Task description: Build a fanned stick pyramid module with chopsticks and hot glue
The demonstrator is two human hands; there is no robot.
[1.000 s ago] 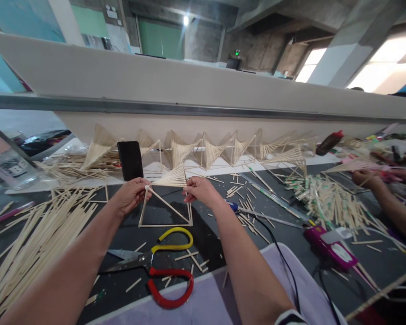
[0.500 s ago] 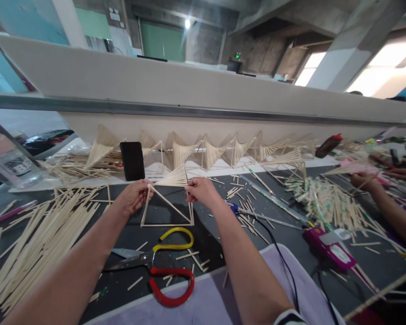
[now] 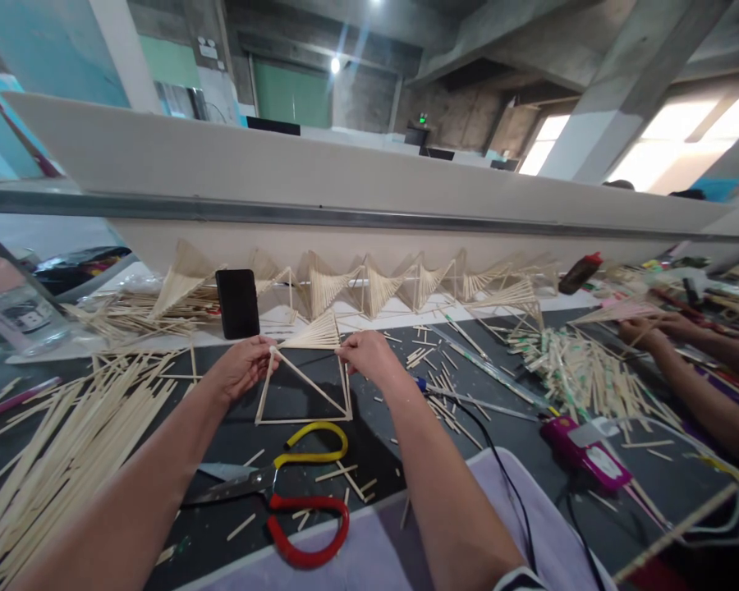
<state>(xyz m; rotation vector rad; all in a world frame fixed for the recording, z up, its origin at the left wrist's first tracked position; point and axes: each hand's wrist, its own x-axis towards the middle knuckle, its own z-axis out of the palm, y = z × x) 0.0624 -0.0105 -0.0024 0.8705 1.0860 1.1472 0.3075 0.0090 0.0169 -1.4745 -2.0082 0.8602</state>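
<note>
Pinching the stick frame (image 3: 320,335), fingers (image 3: 343,353) of left hand (image 3: 241,369) and right hand (image 3: 369,357) partly hide it

Two bare hands, a left hand (image 3: 246,368) and a right hand (image 3: 366,357), are on one held stick frame (image 3: 317,335); a co-worker shows two hands (image 3: 640,331). At least five more stick frames (image 3: 383,287) line the wall, overlapping too much for an exact count. One pair of scissors (image 3: 262,483), one phone (image 3: 237,304), one pink-lidded bottle (image 3: 18,308), one red-capped bottle (image 3: 580,273) and one magenta tool (image 3: 585,451). Loose sticks (image 3: 98,451) run to dozens, uncountable.
</note>
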